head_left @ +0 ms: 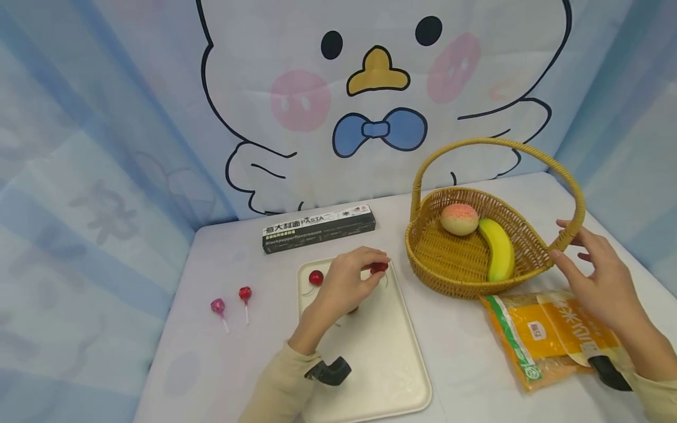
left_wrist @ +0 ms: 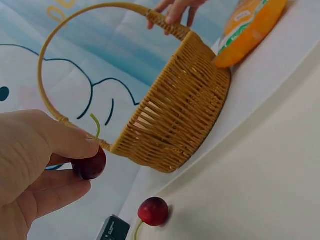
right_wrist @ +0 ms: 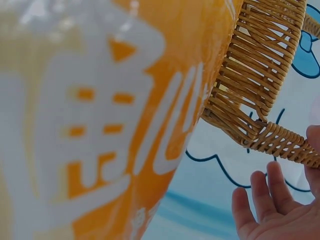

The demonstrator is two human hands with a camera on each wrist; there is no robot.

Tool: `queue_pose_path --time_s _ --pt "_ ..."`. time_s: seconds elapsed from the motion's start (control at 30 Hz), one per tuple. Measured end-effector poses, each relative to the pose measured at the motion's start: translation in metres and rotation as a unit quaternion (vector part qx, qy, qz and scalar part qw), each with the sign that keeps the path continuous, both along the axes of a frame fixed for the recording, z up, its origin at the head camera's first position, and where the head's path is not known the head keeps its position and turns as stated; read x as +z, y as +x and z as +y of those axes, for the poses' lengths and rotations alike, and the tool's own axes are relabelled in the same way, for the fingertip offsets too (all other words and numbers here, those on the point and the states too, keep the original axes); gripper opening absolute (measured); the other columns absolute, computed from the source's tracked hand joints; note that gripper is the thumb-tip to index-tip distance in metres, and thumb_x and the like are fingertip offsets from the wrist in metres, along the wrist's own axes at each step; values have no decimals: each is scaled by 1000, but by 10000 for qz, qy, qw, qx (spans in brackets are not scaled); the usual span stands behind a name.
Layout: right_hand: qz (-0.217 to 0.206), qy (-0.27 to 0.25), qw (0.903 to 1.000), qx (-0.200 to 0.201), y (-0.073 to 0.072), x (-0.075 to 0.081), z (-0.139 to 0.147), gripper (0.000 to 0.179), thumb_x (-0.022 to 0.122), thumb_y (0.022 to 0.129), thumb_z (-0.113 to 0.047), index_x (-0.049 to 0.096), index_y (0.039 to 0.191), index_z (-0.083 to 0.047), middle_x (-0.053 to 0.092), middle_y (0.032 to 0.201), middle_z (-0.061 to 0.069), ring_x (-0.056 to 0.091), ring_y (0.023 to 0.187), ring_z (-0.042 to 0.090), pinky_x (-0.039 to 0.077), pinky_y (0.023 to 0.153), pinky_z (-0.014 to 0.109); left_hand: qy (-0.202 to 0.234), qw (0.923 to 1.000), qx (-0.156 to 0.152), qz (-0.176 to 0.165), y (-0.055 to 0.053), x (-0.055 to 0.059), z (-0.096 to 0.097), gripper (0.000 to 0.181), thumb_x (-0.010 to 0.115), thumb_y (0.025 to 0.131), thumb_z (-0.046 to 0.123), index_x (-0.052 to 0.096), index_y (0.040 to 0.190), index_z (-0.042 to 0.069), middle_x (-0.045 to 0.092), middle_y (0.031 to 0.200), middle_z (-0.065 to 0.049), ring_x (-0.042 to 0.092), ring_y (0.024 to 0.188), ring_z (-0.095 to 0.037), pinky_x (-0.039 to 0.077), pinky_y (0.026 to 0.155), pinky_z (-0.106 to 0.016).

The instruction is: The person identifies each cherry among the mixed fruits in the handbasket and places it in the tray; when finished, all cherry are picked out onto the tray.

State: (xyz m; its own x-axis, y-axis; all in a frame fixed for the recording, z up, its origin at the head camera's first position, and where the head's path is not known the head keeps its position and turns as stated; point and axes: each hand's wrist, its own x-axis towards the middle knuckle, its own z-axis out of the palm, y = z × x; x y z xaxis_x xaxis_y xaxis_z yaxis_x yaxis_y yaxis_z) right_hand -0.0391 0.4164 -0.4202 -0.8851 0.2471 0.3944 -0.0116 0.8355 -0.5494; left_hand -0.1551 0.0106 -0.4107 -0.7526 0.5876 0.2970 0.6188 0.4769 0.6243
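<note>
My left hand [head_left: 344, 282] pinches a dark red cherry [left_wrist: 90, 164] by its upper side, above the far end of a cream tray [head_left: 381, 364]. A second cherry [head_left: 315, 278] lies in the tray's far left corner, its stem toward me. Another one, mostly hidden, shows under the left hand. At the right, my right hand [head_left: 603, 276] holds the wicker basket [head_left: 449, 285] where handle and rim meet, thumb on the near side and forefinger behind; its other fingers stand loosely extended. Inside the basket are a peach [head_left: 459, 219] and a banana [head_left: 498, 249].
A yellow-orange packet [head_left: 534, 329] lies before the basket, under the right forearm. A black pasta box [head_left: 319, 229] stands behind the tray. Two lollipops, one pink [head_left: 218, 306] and one red [head_left: 245, 294], lie left of it. A printed curtain [head_left: 158, 117] surrounds the table.
</note>
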Motion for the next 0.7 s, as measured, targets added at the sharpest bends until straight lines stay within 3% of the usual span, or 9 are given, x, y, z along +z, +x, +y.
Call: queue_pose_path --time_s 0.2,0.37,0.47,0.7 --pt "7 4 10000 -24 0 1 2 59 60 109 -14 39 165 -14 49 147 33 41 128 45 12 100 -6 -197 9994 -151 -248 0 -6 -2 29 79 93 2 79 122 8 79 126 -5 77 110 -19 63 99 -30" --pt "6 -6 10000 -9 0 1 1 60 60 109 -15 39 165 -15 49 147 33 41 129 45 12 100 -6 -718 9960 -424 -322 2 -16 0 26 78 95 5 80 121 9 81 122 -4 77 108 -17 62 100 -30" --pt "45 -10 10000 29 0 1 0 59 60 109 -15 39 165 -16 49 147 33 41 130 44 13 100 -6 -1095 9928 -435 -232 3 -21 1 23 78 96 8 81 119 11 81 120 -2 76 109 -15 61 99 -29" --pt "71 -35 9999 90 -1 1 -1 59 60 109 -16 40 164 -16 49 147 33 40 132 42 14 101 -6 -1692 9836 -437 -444 9 -33 1 22 76 99 13 81 121 14 81 122 1 75 119 -15 60 104 -27"
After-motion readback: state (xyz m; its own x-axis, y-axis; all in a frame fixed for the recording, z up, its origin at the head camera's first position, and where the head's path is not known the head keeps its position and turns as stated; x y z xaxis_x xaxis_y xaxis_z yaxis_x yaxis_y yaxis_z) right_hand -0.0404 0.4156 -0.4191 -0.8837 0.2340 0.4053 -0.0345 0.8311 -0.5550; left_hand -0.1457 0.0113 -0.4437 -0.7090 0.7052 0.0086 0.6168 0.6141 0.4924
